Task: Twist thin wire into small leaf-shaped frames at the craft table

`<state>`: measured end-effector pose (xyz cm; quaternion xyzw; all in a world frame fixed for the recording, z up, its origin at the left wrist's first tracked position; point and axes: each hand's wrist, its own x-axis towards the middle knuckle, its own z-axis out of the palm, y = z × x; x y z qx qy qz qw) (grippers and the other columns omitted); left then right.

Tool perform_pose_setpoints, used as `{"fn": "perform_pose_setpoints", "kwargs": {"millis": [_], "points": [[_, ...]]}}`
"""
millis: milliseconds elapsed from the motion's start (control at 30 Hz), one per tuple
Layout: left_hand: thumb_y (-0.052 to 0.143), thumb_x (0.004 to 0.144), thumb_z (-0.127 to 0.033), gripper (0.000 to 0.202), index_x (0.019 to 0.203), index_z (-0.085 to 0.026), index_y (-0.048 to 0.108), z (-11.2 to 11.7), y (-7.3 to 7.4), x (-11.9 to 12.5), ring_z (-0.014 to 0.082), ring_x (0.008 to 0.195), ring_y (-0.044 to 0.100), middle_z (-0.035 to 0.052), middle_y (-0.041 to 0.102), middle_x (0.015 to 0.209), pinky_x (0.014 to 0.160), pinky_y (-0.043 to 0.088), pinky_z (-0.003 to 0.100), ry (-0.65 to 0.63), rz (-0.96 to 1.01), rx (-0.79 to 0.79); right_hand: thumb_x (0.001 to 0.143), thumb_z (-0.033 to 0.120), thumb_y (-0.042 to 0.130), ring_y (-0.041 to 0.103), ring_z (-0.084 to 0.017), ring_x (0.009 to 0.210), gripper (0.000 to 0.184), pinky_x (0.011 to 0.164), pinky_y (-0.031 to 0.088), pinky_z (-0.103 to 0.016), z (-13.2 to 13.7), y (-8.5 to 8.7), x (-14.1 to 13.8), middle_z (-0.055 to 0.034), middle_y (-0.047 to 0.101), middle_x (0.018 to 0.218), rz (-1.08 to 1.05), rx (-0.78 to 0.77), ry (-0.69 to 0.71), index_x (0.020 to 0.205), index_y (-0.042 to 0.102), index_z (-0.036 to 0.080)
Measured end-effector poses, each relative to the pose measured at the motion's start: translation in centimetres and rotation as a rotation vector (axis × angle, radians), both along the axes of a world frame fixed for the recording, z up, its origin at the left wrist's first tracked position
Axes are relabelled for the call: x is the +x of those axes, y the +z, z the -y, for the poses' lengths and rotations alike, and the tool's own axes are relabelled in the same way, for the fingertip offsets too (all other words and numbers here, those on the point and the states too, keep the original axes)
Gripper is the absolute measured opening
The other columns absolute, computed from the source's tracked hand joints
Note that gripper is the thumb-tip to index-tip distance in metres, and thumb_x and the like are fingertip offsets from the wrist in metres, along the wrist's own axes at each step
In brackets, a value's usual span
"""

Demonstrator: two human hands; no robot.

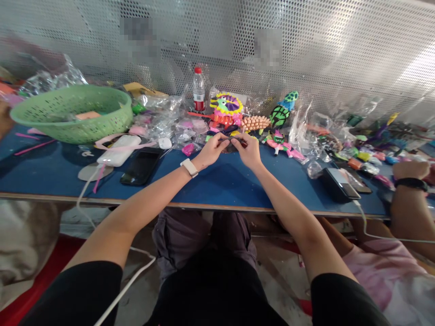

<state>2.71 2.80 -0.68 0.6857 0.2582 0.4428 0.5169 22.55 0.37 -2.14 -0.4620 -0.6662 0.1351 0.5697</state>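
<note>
My left hand (pixel 215 149) and my right hand (pixel 248 150) meet over the middle of the blue table (pixel 224 190), fingertips pinched close together. Between them is a small dark piece (pixel 231 146), mostly covered by my fingers; its kind cannot be made out. Just beyond my hands stand colourful clay figures: one with a yellow-edged purple frill (pixel 227 105), a peach-coloured bumpy piece (pixel 255 122) and a green and black patterned figure (pixel 280 116). A pink and green figure (pixel 278 142) lies right of my right hand. A bright pink packet (pixel 188 149) is left of my left hand.
At left are a green basket (pixel 98 132), a white power bank (pixel 118 151) with a cable and a black phone (pixel 142 166). Behind stands a red-capped bottle (pixel 199 90). At right are a black device (pixel 336 184), clay packets (pixel 365 156) and another person's hand (pixel 411 170).
</note>
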Motion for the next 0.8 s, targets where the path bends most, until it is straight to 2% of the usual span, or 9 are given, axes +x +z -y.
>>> {"fn": "perform_pose_setpoints", "kwargs": {"millis": [133, 333, 500, 600, 800], "points": [[0.085, 0.107, -0.050, 0.033, 0.108, -0.021, 0.069, 0.1, 0.2, 0.1, 0.0206, 0.085, 0.074, 0.0031, 0.074, 0.089, 0.082, 0.061, 0.032, 0.022, 0.002, -0.028, 0.104, 0.086, 0.064, 0.080, -0.028, 0.103, 0.061, 0.093, 0.065, -0.044, -0.2, -0.2, -0.2, -0.0094, 0.086, 0.107, -0.012, 0.006, 0.006, 0.102, 0.082, 0.027], [0.099, 0.089, -0.062, 0.053, 0.106, -0.020, 0.071, 0.0, 0.3, 0.0, 0.0218, 0.088, 0.077, 0.0048, 0.080, 0.094, 0.084, 0.061, 0.033, -0.004, 0.007, -0.007, 0.105, 0.095, 0.051, 0.078, -0.027, 0.095, 0.074, 0.085, 0.063, -0.042, 0.4, 0.3, -0.6, -0.0078, 0.086, 0.101, -0.033, 0.001, -0.017, 0.098, 0.081, 0.027], [0.101, 0.088, -0.056, 0.048, 0.098, -0.021, 0.071, 0.1, 0.6, -0.2, 0.0242, 0.086, 0.079, 0.0045, 0.079, 0.084, 0.084, 0.062, 0.035, 0.005, -0.064, 0.086, 0.098, 0.088, 0.072, 0.076, -0.025, 0.087, 0.063, 0.079, 0.062, -0.040, 1.0, 0.8, -0.9, -0.0074, 0.086, 0.096, -0.003, 0.013, -0.030, 0.096, 0.084, 0.027], [0.099, 0.092, -0.052, 0.043, 0.097, -0.020, 0.071, 0.3, 0.6, -0.2, 0.0238, 0.086, 0.079, 0.0048, 0.080, 0.085, 0.084, 0.063, 0.035, 0.018, -0.058, 0.084, 0.101, 0.081, 0.074, 0.079, -0.027, 0.093, 0.055, 0.087, 0.066, -0.043, 0.8, 0.7, -0.7, -0.0083, 0.089, 0.101, 0.010, 0.011, -0.015, 0.096, 0.086, 0.027], [0.094, 0.096, -0.047, 0.034, 0.104, -0.018, 0.077, 0.2, 0.6, -0.2, 0.0229, 0.090, 0.080, 0.0075, 0.084, 0.097, 0.088, 0.065, 0.035, 0.040, -0.019, 0.052, 0.108, 0.061, 0.072, 0.084, -0.032, 0.119, 0.037, 0.112, 0.068, -0.053, 0.2, 0.3, 0.0, -0.0096, 0.091, 0.122, 0.022, -0.009, 0.033, 0.111, 0.090, 0.029]]}}
